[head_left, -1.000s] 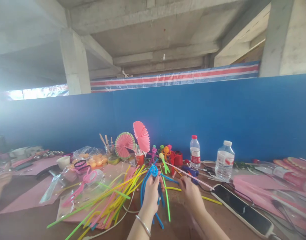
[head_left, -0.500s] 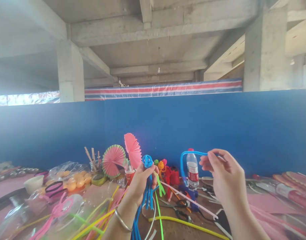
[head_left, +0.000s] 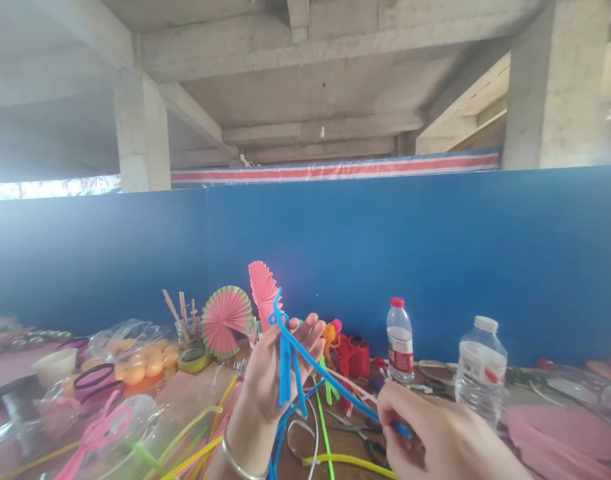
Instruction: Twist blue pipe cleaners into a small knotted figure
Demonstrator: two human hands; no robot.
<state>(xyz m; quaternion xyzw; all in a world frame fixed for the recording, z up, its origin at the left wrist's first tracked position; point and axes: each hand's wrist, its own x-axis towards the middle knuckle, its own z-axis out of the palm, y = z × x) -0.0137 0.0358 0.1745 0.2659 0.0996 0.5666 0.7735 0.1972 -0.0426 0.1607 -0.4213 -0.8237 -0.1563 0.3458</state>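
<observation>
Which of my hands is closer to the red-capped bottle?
Right. Your right hand is in front of the red-capped bottle; your left hand is farther off, to the bottle's left.

A makeshift craft workspace, it seems, in a bare concrete building: raw ceiling beams (head_left: 360,50) at twelve o'clock, unpainted columns (head_left: 142,137) at ten and two, striped plastic sheeting (head_left: 330,173) at twelve above a blue partition (head_left: 410,247). Lower down are craft supplies: blue fuzzy stems (head_left: 331,375) at six, scissors (head_left: 367,441) at five, pleated paper fans (head_left: 225,323) around eight, plastic-bagged orange balls (head_left: 146,365) also near eight.
</observation>
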